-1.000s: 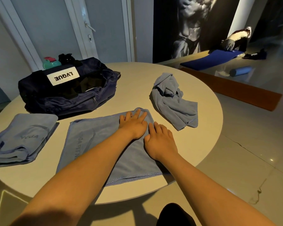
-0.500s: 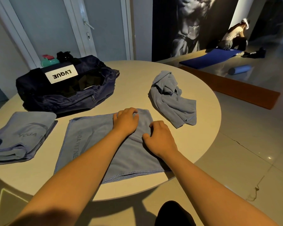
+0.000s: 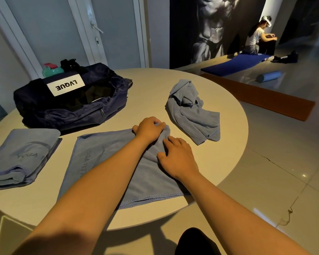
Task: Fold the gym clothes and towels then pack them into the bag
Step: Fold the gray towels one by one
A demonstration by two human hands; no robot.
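Round beige table point(image 3: 147, 96) fills my view, the open bag point(image 3: 66, 107) at far left waiting to be packed. My left hand point(image 3: 149, 129) grips the bunched far-right corner of the flat towel point(image 3: 99, 153) spread near me, presumably to carry it across into a fold. My right hand point(image 3: 177, 159) sits bent-fingered on the cloth just beside; pinching or only pinning, I cannot tell. A folded towel point(image 3: 20, 155) lies left, a crumpled towel point(image 3: 193, 111) right.

Worktop point(image 3: 219, 144): middle of the frame.
Bag point(image 3: 63, 111): upper left, on the worktop.
Bottle point(image 3: 52, 70): behind the bag.
Folded towel point(image 3: 20, 159): left edge, below the bag.
Spread towel point(image 3: 103, 155): centre, right of the folded towel.
Crumpled towel point(image 3: 193, 113): right of the bag.
Hands: left hand point(image 3: 149, 128) and right hand point(image 3: 177, 159) on the spread towel's upper-right corner.
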